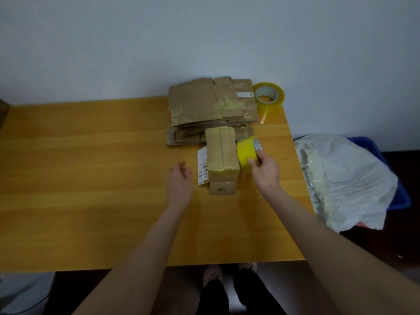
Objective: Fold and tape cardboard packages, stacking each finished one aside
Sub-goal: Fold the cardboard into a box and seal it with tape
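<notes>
Head view: right hand (264, 169) grips tape roll (246, 153) beside box (222, 155); left hand (179, 178) relaxed, empty. Box prob light, stiff; hold by long sides.

Your wooden table (91, 178) carries a pile of flattened cardboard (204, 103) toward its far right side. A roll of tape (270, 108) stands at the far right corner just beside the pile, and a small taped box (221, 155) sits right in front of it.
</notes>
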Action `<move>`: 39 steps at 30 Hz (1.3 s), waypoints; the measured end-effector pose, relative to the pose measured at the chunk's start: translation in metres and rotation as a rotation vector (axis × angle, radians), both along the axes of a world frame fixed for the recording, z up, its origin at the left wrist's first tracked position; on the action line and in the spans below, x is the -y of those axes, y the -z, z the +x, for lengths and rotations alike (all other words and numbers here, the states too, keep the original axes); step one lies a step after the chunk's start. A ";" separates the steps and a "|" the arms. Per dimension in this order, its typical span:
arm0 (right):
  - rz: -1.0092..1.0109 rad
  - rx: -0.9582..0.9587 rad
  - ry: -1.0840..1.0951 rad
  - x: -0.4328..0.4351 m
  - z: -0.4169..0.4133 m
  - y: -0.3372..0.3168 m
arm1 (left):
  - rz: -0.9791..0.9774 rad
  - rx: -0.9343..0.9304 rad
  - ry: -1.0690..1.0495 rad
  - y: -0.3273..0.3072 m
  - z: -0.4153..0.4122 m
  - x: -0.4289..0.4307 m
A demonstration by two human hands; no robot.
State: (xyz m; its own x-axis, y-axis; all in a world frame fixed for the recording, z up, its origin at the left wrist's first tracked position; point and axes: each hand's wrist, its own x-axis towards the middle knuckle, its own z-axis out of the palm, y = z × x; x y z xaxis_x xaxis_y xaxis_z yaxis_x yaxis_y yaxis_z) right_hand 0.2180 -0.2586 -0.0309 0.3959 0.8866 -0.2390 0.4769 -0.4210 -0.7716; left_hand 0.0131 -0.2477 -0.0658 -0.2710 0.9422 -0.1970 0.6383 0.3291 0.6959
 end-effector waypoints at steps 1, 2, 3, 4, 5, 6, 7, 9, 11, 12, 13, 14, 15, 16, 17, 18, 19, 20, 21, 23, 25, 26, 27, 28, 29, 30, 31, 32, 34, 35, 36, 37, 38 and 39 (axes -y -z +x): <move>0.000 -0.004 -0.005 0.002 -0.001 0.000 | 0.046 0.087 0.068 -0.010 0.014 -0.003; -0.002 -0.005 -0.013 0.003 -0.002 0.000 | 0.064 0.149 0.148 -0.019 0.027 -0.005; -0.008 -0.004 -0.026 0.004 -0.002 0.000 | 0.058 0.175 0.229 -0.026 0.039 -0.006; -0.013 -0.008 -0.035 0.005 0.000 0.002 | 0.029 0.165 0.295 -0.031 0.049 -0.005; -0.016 -0.017 -0.038 0.007 0.002 0.003 | 0.003 0.142 0.338 -0.033 0.057 -0.005; -0.018 -0.027 -0.036 0.008 0.006 0.004 | -0.014 0.121 0.362 -0.033 0.062 -0.003; -0.021 -0.030 -0.042 0.011 0.011 0.004 | -0.018 0.108 0.369 -0.032 0.068 -0.001; -0.017 -0.027 -0.075 0.014 0.023 0.003 | 0.003 0.090 0.361 -0.032 0.077 0.001; -0.002 -0.032 -0.131 0.020 0.036 0.001 | -0.006 0.061 0.369 -0.031 0.082 0.001; 0.008 -0.036 -0.158 0.022 0.043 -0.001 | -0.018 0.045 0.373 -0.031 0.082 0.000; 0.020 -0.038 -0.183 0.026 0.048 -0.004 | -0.022 0.026 0.365 -0.034 0.083 0.000; 0.034 -0.036 -0.206 0.029 0.054 -0.009 | -0.004 0.007 0.341 -0.038 0.083 0.001; 0.058 -0.030 -0.234 0.032 0.058 -0.015 | 0.045 -0.002 0.311 -0.046 0.085 0.001; 0.095 -0.024 -0.268 0.034 0.062 -0.021 | 0.119 0.005 0.302 -0.056 0.088 0.001; 0.134 -0.023 -0.309 0.036 0.064 -0.027 | 0.186 0.025 0.332 -0.067 0.092 0.000; 0.165 -0.031 -0.348 0.038 0.066 -0.034 | 0.212 0.053 0.394 -0.078 0.098 -0.001; 0.182 -0.047 -0.387 0.039 0.067 -0.040 | 0.196 0.078 0.472 -0.088 0.103 -0.003; 0.187 -0.062 -0.427 0.039 0.068 -0.046 | 0.168 0.102 0.525 -0.096 0.108 -0.003; 0.185 -0.079 -0.462 0.040 0.069 -0.052 | 0.162 0.127 0.522 -0.102 0.110 -0.002; 0.178 -0.117 -0.504 0.040 0.070 -0.062 | 0.211 0.213 0.388 -0.108 0.112 0.002; 0.168 -0.142 -0.528 0.039 0.073 -0.068 | 0.265 0.234 0.296 -0.112 0.111 0.005; 0.164 -0.149 -0.534 0.039 0.074 -0.069 | 0.259 0.222 0.295 -0.114 0.111 0.006; 0.161 -0.155 -0.534 0.039 0.076 -0.069 | 0.240 0.210 0.312 -0.116 0.111 0.007; 0.162 -0.163 -0.530 0.040 0.076 -0.070 | 0.220 0.190 0.335 -0.119 0.112 0.008; 0.165 -0.177 -0.525 0.041 0.077 -0.071 | 0.204 0.163 0.354 -0.121 0.113 0.009; 0.174 -0.192 -0.520 0.042 0.076 -0.073 | 0.194 0.136 0.356 -0.123 0.114 0.011; 0.189 -0.211 -0.517 0.043 0.075 -0.075 | 0.197 0.118 0.340 -0.123 0.115 0.012; 0.201 -0.228 -0.514 0.044 0.075 -0.077 | 0.205 0.103 0.311 -0.124 0.115 0.013; 0.199 -0.238 -0.520 0.045 0.074 -0.081 | 0.224 0.075 0.252 -0.125 0.113 0.015; 0.187 -0.212 -0.528 0.045 0.074 -0.082 | 0.235 0.064 0.239 -0.125 0.111 0.016; 0.174 -0.153 -0.537 0.044 0.076 -0.084 | 0.241 0.062 0.235 -0.124 0.110 0.017; 0.160 -0.059 -0.545 0.043 0.077 -0.086 | 0.238 0.070 0.231 -0.123 0.109 0.019; 0.146 0.045 -0.559 0.042 0.079 -0.089 | 0.223 0.086 0.222 -0.122 0.108 0.021; 0.127 0.133 -0.575 0.041 0.079 -0.092 | 0.201 0.102 0.208 -0.121 0.108 0.024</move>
